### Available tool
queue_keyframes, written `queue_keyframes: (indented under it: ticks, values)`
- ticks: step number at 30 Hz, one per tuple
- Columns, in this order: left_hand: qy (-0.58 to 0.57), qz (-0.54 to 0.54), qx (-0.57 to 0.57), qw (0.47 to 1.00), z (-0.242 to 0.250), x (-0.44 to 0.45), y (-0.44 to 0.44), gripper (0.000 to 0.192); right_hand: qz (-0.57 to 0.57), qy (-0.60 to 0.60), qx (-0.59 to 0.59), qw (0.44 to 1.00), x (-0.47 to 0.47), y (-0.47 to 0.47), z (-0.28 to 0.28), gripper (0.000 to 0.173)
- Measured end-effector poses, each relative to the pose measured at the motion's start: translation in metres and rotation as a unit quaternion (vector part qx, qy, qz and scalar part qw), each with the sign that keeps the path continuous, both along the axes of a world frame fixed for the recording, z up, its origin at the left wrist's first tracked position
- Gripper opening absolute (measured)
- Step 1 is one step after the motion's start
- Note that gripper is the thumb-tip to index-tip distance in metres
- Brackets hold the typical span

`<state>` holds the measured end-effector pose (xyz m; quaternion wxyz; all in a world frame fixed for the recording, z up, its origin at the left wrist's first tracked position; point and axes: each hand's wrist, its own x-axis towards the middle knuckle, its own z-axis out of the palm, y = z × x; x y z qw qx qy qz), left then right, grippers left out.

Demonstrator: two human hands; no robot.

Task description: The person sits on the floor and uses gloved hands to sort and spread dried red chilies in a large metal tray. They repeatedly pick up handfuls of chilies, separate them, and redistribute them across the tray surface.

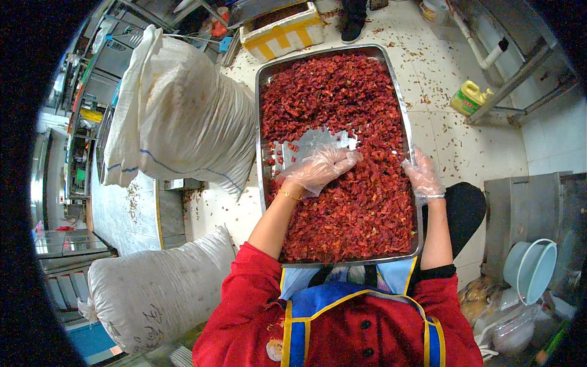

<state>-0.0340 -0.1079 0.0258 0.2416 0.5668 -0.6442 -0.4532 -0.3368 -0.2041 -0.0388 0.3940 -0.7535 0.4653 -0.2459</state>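
A deep rectangular metal tray (403, 98) lies before me, spread with chopped dried red peppers (339, 225). My left hand (323, 167), in a clear plastic glove, rests on the pieces near the tray's middle, fingers close together. Whether any pieces are inside that hand cannot be seen. Just beyond it, a patch of bare tray bottom (316, 137) shows, with a few loose bits at its left. My right hand (424, 176), gloved likewise, grips the tray's right rim.
A tall white woven sack (183, 110) stands against the tray's left side; another sack (160, 289) lies nearer me. Beyond the tray are a foam box (282, 34) and a person's shoe (352, 32). A yellow jug (470, 97) and a light-blue bucket (527, 270) are at right.
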Motion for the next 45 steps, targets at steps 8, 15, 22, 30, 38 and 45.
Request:
queue_keyframes:
  ticks: [8,15,22,30,38,45]
  values:
    - [-0.211,0.158,-0.195,0.945,-0.016,0.018,-0.037,0.038,0.01,-0.004,0.018,1.0,0.003,-0.002,-0.008,0.048]
    - [-0.14,-0.03,-0.112,0.983,0.004,-0.004,-0.022,0.036,-0.001,-0.014,0.03,0.999,0.0,0.0,-0.001,0.048]
    - [-0.218,0.321,-0.278,0.879,0.015,0.033,-0.066,0.024,0.001,-0.011,-0.014,1.0,0.0,0.002,0.003,0.05]
    - [-0.399,0.207,-0.284,0.847,-0.003,0.052,-0.101,0.029,-0.007,0.006,0.014,1.0,0.005,0.004,0.012,0.051]
    - [-0.156,0.327,-0.272,0.892,0.02,0.044,-0.084,0.029,-0.005,-0.03,0.002,1.0,0.002,0.005,-0.002,0.04]
    - [0.268,0.331,-0.036,0.904,0.035,0.055,-0.029,0.022,-0.005,0.003,0.003,1.0,0.004,0.005,0.005,0.044]
